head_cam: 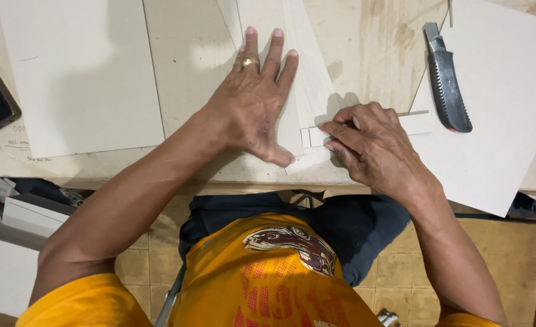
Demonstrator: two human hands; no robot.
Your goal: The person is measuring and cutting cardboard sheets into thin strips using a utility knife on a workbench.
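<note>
Left hand (253,106) is pressing flat, fingers spread, on cardboard sheets (307,91) mid-frame; right hand (371,145) is pinching a narrow cardboard strip (416,123).

Both hands (316,121) press a cardboard strip (371,130) flat.

The person wears a yellow shirt (268,284) with a red and brown picture, dark shorts (353,230), and a gold ring (248,62) on the left hand (253,112).
</note>
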